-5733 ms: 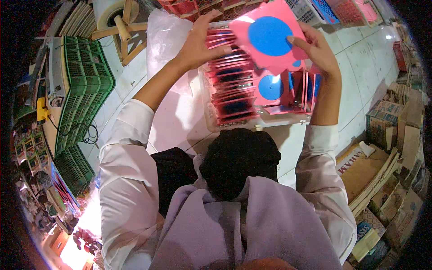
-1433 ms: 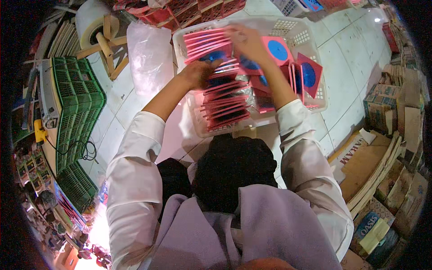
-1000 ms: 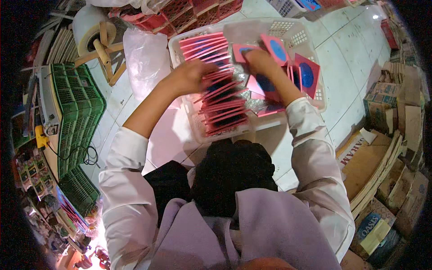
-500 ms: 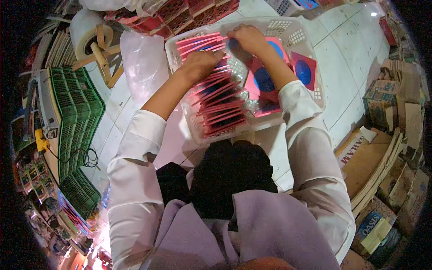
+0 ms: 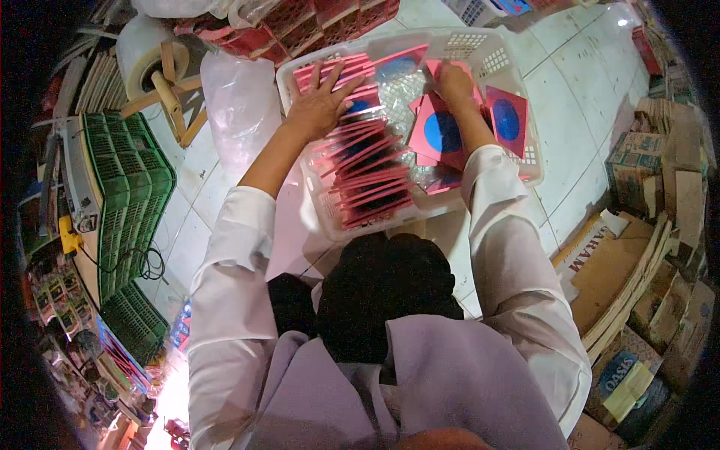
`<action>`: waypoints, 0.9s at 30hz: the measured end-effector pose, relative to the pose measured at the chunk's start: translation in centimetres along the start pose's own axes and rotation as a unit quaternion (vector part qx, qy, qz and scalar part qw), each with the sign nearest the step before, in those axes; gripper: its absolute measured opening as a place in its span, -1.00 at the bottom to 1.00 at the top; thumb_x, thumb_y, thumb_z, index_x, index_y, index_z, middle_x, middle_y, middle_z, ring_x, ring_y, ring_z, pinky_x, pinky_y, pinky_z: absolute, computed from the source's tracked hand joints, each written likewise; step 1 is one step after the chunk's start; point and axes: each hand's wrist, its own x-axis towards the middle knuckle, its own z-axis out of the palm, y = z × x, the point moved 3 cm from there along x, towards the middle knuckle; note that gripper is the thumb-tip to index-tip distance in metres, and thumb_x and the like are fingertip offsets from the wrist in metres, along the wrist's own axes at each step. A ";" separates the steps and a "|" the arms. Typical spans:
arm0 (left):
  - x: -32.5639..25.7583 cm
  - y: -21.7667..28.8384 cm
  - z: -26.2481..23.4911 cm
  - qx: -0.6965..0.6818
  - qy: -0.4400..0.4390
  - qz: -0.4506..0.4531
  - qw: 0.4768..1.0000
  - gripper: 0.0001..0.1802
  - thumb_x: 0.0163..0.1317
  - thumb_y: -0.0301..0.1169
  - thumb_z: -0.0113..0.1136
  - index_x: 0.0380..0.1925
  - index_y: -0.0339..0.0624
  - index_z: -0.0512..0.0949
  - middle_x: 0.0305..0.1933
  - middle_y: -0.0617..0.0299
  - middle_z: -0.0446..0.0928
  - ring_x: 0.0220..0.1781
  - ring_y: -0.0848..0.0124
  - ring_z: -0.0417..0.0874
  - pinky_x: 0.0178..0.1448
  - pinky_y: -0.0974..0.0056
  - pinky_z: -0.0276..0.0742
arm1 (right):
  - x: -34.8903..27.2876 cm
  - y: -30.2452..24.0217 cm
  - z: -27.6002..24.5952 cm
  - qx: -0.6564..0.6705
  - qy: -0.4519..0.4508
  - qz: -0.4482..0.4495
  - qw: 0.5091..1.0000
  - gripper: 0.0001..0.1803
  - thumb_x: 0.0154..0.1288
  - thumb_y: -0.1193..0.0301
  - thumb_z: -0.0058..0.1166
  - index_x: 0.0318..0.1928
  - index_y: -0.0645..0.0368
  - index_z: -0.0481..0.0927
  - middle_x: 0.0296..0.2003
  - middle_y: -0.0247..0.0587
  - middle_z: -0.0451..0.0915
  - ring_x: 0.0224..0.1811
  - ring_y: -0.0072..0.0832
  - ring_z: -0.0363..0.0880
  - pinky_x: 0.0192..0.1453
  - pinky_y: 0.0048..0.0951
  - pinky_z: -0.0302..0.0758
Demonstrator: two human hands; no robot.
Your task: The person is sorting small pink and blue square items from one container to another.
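Observation:
A white perforated plastic basket (image 5: 330, 222) stands on the floor before me, lined with clear plastic. Down its left side runs a row of thin pink cards (image 5: 367, 184), set on edge and leaning unevenly. My left hand (image 5: 319, 109) lies with fingers spread over the far part of that row. One pink card with a blue centre (image 5: 400, 64) slants across the basket's far side. At the right, loose pink square cards with blue circles (image 5: 441, 132) overlap. My right hand (image 5: 454, 86) is above them, its fingers curled down onto a card at the back; the fingertips are partly hidden.
Green plastic crates (image 5: 127, 187) stand at the left, with a wooden stand (image 5: 171, 105) beyond. A white plastic bag (image 5: 241, 109) touches the basket's left side. Red crates (image 5: 322, 26) sit behind it. Flattened cardboard (image 5: 622, 270) and boxes are stacked on the right.
My right hand has moved right, from the basket's far middle to the loose cards. A slanting card now shows where it was. My left hand has spread its fingers and shifted slightly left.

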 end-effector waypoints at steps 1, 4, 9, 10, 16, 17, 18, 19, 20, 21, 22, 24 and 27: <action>0.3 0.3 -0.1 0.023 -0.026 -0.008 0.999 -0.41 0.27 -0.02 -0.16 0.30 0.39 0.01 0.44 0.17 -0.18 0.46 0.07 -0.21 0.27 -0.45 -0.28 | 0.9 1.0 0.2 0.000 0.002 0.002 1.000 -0.58 0.15 0.19 0.04 -0.10 0.26 0.46 -0.35 0.14 0.54 -0.22 0.00 0.54 -0.11 -0.13 0.49; 0.0 -0.1 0.5 0.022 -0.041 -0.009 0.999 -0.36 0.27 0.00 -0.18 0.33 0.36 -0.08 0.46 0.19 -0.24 0.46 0.07 -0.23 0.24 -0.49 -0.33 | 1.4 1.8 -1.1 -0.068 0.045 -0.111 0.990 -0.66 0.16 0.26 -0.05 -0.17 0.26 0.52 -0.36 0.10 0.58 -0.30 -0.01 0.58 -0.21 -0.10 0.51; -1.3 0.8 -1.0 -0.033 0.028 -0.003 0.999 -0.27 0.15 0.12 -0.05 0.31 0.27 0.05 0.45 0.14 -0.22 0.47 0.10 -0.25 0.30 -0.39 -0.36 | -3.1 0.0 -10.9 -0.053 0.061 -0.083 0.993 -0.72 0.07 0.39 0.02 -0.17 0.15 0.57 -0.31 0.08 0.58 -0.24 -0.05 0.57 -0.14 -0.10 0.48; -1.8 1.9 -1.3 -0.033 0.026 -0.002 0.999 -0.27 0.15 0.12 -0.05 0.31 0.27 0.05 0.45 0.14 -0.22 0.47 0.10 -0.25 0.30 -0.39 -0.36 | -3.0 -0.2 -11.4 -0.051 0.059 -0.082 0.994 -0.72 0.07 0.39 0.02 -0.17 0.15 0.57 -0.31 0.08 0.58 -0.24 -0.05 0.57 -0.14 -0.10 0.48; -3.8 5.9 -1.4 -0.052 -0.072 0.155 0.984 -0.09 -0.13 0.27 0.10 0.25 0.20 0.19 0.44 0.11 -0.16 0.48 0.23 -0.32 0.34 -0.30 -0.48 | -0.9 -5.1 -6.3 -0.053 -0.030 -0.353 0.934 -0.66 0.17 0.41 -0.16 -0.04 0.09 0.53 -0.17 -0.05 0.56 -0.10 -0.14 0.51 -0.01 -0.23 0.43; -3.7 5.9 -1.1 -0.065 -0.067 0.155 0.983 -0.07 -0.15 0.28 0.10 0.26 0.20 0.18 0.44 0.11 -0.16 0.48 0.25 -0.30 0.33 -0.31 -0.48 | -0.5 -5.5 -4.9 -0.048 -0.038 -0.375 0.925 -0.66 0.16 0.41 -0.14 -0.03 0.09 0.52 -0.17 -0.05 0.56 -0.09 -0.14 0.51 0.01 -0.24 0.42; -3.8 5.9 -0.9 -0.065 -0.069 0.158 0.983 -0.07 -0.15 0.28 0.10 0.26 0.20 0.18 0.44 0.11 -0.16 0.48 0.25 -0.30 0.33 -0.31 -0.48 | 0.0 -5.6 -3.4 -0.047 -0.039 -0.372 0.926 -0.66 0.16 0.41 -0.14 -0.03 0.09 0.52 -0.17 -0.05 0.56 -0.09 -0.14 0.51 0.01 -0.24 0.42; -3.6 5.9 -0.8 -0.079 -0.056 0.162 0.982 -0.08 -0.16 0.27 0.12 0.26 0.20 0.19 0.44 0.11 -0.15 0.48 0.25 -0.31 0.33 -0.31 -0.50 | 0.4 -6.0 -2.5 -0.020 -0.012 -0.379 0.925 -0.65 0.13 0.44 -0.10 -0.04 0.08 0.52 -0.18 -0.03 0.56 -0.09 -0.13 0.50 0.01 -0.23 0.41; -3.6 5.9 -0.8 -0.092 -0.042 0.168 0.981 -0.08 -0.16 0.25 0.14 0.25 0.20 0.20 0.43 0.11 -0.14 0.48 0.26 -0.32 0.33 -0.32 -0.51 | 0.8 -5.9 -1.9 0.007 0.014 -0.384 0.923 -0.64 0.09 0.47 -0.05 -0.04 0.07 0.52 -0.18 -0.02 0.56 -0.09 -0.13 0.50 0.02 -0.23 0.41; -3.6 5.9 -0.9 -0.093 -0.042 0.168 0.981 -0.08 -0.16 0.25 0.14 0.25 0.20 0.20 0.43 0.11 -0.14 0.48 0.26 -0.32 0.33 -0.32 -0.51 | 0.9 -6.1 -2.0 0.006 0.014 -0.384 0.923 -0.64 0.09 0.47 -0.05 -0.04 0.07 0.52 -0.18 -0.02 0.56 -0.09 -0.13 0.50 0.02 -0.23 0.41; -3.7 6.0 -1.1 -0.078 -0.040 0.170 0.982 -0.10 -0.15 0.22 0.16 0.24 0.19 0.21 0.42 0.09 -0.11 0.47 0.23 -0.26 0.34 -0.30 -0.44 | 1.1 -6.1 -2.3 0.042 0.024 -0.378 0.925 -0.60 0.02 0.46 0.03 -0.04 0.07 0.52 -0.17 0.00 0.55 -0.09 -0.12 0.50 0.02 -0.23 0.40; -3.7 6.2 -1.6 -0.065 -0.037 0.169 0.983 -0.12 -0.13 0.19 0.18 0.24 0.17 0.22 0.41 0.07 -0.09 0.47 0.21 -0.20 0.35 -0.28 -0.36 | 0.6 -5.6 -3.9 0.076 0.032 -0.373 0.924 -0.56 -0.05 0.45 0.11 -0.05 0.07 0.52 -0.16 0.01 0.54 -0.10 -0.10 0.50 0.03 -0.22 0.40; -2.8 7.3 -2.2 -0.167 -0.012 0.163 0.972 -0.14 -0.10 0.10 0.22 0.22 0.03 0.23 0.37 -0.01 0.01 0.41 0.13 0.00 0.37 -0.13 -0.10 | -1.0 0.2 -5.0 -0.028 -0.250 -0.218 0.943 -0.37 -0.28 0.37 0.31 -0.03 0.09 0.50 -0.13 -0.04 0.54 -0.09 -0.08 0.50 0.01 -0.22 0.43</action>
